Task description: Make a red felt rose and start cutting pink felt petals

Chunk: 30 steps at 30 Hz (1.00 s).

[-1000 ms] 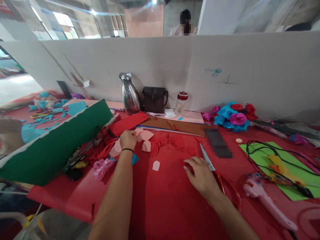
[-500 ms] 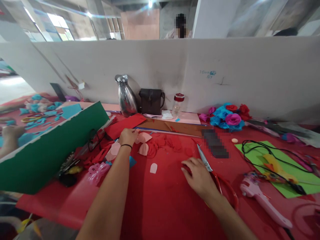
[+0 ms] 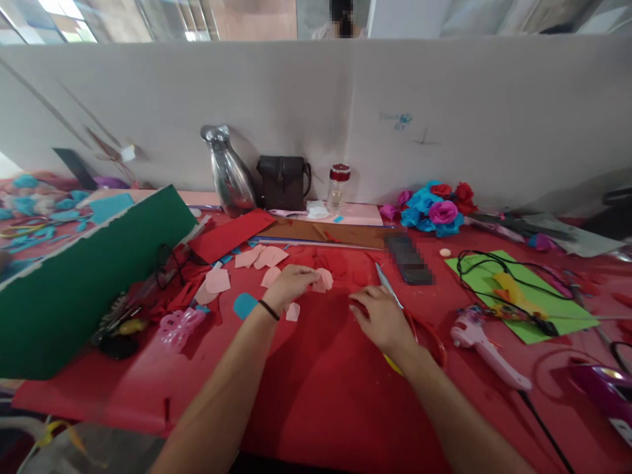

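Observation:
My left hand [image 3: 295, 284], with a black band at the wrist, pinches pink petal-shaped paper [image 3: 323, 280] above the middle of the red table. Nearer to me, a single pink piece [image 3: 293, 312] lies flat. More pink pieces [image 3: 261, 257] and a blue rounded piece [image 3: 245, 305] are spread to the left. My right hand [image 3: 378, 313] rests beside the scissors [image 3: 388, 283], fingers bent and apart, holding nothing. Its wrist partly covers a red round rim [image 3: 437, 339] and something yellow.
A green board [image 3: 99, 283] stands on the left. Behind are a steel jug [image 3: 230, 174], dark bag [image 3: 283, 183] and lidded glass [image 3: 338, 184]. On the right lie a phone [image 3: 409, 258], paper flowers [image 3: 434, 210], pink glue gun [image 3: 488, 349] and cables.
My left hand has moved right and nearer, now with pink paper in its fingers. The blue piece shows more fully. My right hand stays beside the scissors, while the camera view has tilted down.

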Available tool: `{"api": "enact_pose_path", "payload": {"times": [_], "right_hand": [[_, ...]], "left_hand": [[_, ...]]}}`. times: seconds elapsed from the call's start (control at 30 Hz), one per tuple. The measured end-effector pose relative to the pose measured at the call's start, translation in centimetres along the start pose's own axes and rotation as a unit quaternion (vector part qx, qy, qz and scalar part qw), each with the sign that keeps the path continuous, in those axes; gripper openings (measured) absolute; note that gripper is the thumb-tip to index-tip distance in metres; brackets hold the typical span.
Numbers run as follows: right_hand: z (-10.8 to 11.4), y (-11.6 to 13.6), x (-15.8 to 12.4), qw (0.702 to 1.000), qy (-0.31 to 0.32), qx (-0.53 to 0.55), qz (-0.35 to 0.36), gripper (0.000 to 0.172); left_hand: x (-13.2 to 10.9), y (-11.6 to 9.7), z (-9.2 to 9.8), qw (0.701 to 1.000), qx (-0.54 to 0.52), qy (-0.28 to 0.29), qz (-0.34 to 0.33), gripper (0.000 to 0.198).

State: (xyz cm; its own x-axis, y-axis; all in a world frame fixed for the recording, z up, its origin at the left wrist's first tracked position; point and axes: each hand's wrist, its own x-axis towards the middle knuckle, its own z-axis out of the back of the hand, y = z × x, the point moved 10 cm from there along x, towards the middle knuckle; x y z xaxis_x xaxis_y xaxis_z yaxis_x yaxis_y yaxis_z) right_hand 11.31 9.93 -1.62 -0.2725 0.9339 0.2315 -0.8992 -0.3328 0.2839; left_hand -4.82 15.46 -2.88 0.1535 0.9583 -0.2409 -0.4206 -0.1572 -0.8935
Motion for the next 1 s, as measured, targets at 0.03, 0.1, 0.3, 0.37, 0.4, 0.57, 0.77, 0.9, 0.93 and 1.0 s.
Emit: {"api": "enact_pose_path", "payload": {"times": [0.03, 0.1, 0.3, 0.37, 0.4, 0.57, 0.77, 0.9, 0.93, 1.0], "right_hand": [[0.0, -0.1, 0.0, 1.0, 0.011, -0.015, -0.009, 0.021], [0.4, -0.5, -0.1, 0.998, 0.022, -0.046, -0.03, 0.017], [1.6, -1.6, -0.2, 0.991, 0.007, -0.114, -0.068, 0.018], [1.5, -1.5, -0.2, 0.993, -0.002, -0.101, -0.059, 0.019], [1.4, -1.3, -0.1, 0.995, -0.005, -0.086, -0.047, 0.02], [0.5, 1.2, -0.1, 0.999, 0.018, -0.038, 0.034, 0.024], [1.0, -0.2, -0.3, 0.995, 0.002, -0.098, -0.02, 0.022], [0.7, 0.1, -0.2, 0.999, -0.013, -0.036, 0.003, 0.024], [0.5, 0.7, -0.2, 1.0, -0.013, -0.004, 0.018, 0.024], [0.3, 2.2, -0.3, 0.997, -0.01, 0.06, 0.044, 0.024]], "left_hand": [[0.0, 0.0, -1.2, 1.0, 0.014, 0.017, -0.007, 0.022], [0.0, -0.1, -3.1, 0.998, 0.033, 0.052, -0.025, 0.022], [0.1, -0.1, -2.2, 0.995, 0.09, 0.012, -0.032, 0.029], [-0.1, -0.5, -0.4, 0.992, 0.115, -0.019, -0.036, 0.034], [-0.3, -0.8, 0.5, 0.99, 0.132, -0.027, -0.042, 0.036], [-2.5, -1.2, 6.2, 0.967, 0.221, -0.117, -0.047, 0.029], [-5.1, 1.6, 5.6, 0.944, 0.319, -0.082, 0.021, 0.013], [-5.2, 2.2, 3.6, 0.947, 0.314, -0.066, 0.008, 0.009], [-5.0, 2.2, 3.3, 0.948, 0.311, -0.064, 0.002, 0.008], [-4.7, 2.2, 2.9, 0.952, 0.301, -0.061, -0.008, 0.007]]}}
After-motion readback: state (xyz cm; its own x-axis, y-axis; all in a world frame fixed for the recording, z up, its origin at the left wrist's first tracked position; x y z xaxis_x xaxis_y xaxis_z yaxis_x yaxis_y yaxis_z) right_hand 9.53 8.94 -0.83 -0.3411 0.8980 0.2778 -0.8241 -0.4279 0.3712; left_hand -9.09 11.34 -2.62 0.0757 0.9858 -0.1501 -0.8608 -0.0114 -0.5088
